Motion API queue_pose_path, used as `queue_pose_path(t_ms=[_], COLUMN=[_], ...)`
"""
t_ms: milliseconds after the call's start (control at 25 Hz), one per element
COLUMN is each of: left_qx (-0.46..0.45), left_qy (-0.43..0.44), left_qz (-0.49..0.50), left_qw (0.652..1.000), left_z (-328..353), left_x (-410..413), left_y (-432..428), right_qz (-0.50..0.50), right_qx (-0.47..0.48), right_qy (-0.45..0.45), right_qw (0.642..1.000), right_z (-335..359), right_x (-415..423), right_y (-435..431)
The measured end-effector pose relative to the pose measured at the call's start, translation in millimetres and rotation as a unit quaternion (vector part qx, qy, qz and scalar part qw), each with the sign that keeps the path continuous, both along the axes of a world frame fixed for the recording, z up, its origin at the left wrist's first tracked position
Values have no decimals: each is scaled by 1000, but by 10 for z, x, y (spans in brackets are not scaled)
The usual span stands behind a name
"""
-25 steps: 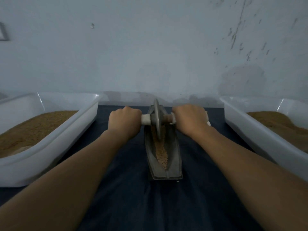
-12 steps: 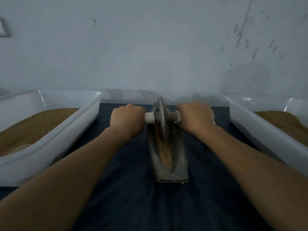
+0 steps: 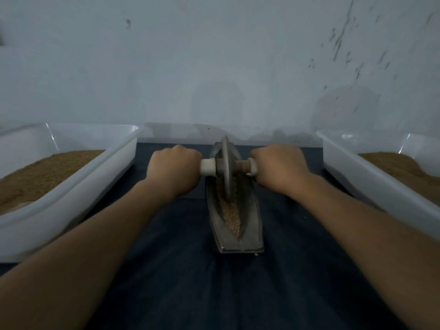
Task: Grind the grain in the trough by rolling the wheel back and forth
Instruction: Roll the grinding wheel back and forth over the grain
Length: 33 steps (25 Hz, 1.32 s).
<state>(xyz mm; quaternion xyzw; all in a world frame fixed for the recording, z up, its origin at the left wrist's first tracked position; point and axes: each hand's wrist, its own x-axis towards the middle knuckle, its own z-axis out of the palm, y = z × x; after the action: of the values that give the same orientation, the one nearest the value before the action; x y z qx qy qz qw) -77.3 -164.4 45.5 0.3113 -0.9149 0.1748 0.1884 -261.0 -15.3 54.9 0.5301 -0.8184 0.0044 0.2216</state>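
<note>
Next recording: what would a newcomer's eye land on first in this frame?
Dead centre, a metal wheel stands on edge in a narrow boat-shaped trough holding a strip of grain, on a dark cloth. The left hand and right hand grip the handle on either side of the wheel. A left tub and right tub, white and filled with brown grain, flank the scene.

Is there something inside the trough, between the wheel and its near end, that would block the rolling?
Nothing visible. Only the grain lies in the trough between the wheel and the near end. The left hand and right hand grip the handles outside it.
</note>
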Motion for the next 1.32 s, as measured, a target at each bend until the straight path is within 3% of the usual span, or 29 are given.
queue_pose_path(t_ms=[120,400,560,640,720,840,920,1000,1120,1200,1240,1320], left_qx=[35,164,-52,-89,-35,175,210,122,-47,-55,-52,-92], left_qy=[-3,-111,5,9,-36,-137,-151,-90,-3,-26,-32,-16], left_qz=[11,-87,6,3,-27,-87,-93,-55,5,3,-11,-70], left_qw=[999,976,999,996,998,971,962,987,999,998,998,993], left_z=[24,57,18,36,89,159,111,71,46,76,70,-23], left_x=[-106,206,-40,-129,-71,128,147,44,-118,-86,0,231], left_y=[-54,-92,46,79,25,-99,-142,-105,47,91,89,118], right_qz=[-10,29,-21,-30,-15,29,30,0,-30,-29,-14,32], right_qx=[1,48,-55,-60,-30,7,5,-38,-73,-49,-52,-102], right_qy=[16,-41,-24,-60,-66,-5,29,48,-13,-37,-25,101], right_qw=[1000,998,998,996,997,1000,999,998,997,998,998,989], right_z=[32,32,-122,-182,-161,-48,-31,-96,-133,-123,-132,-229], right_x=[-38,-4,-1,-20,-42,-44,-15,12,57,23,18,44], right_y=[-165,264,18,16,137,297,290,167,-3,55,142,371])
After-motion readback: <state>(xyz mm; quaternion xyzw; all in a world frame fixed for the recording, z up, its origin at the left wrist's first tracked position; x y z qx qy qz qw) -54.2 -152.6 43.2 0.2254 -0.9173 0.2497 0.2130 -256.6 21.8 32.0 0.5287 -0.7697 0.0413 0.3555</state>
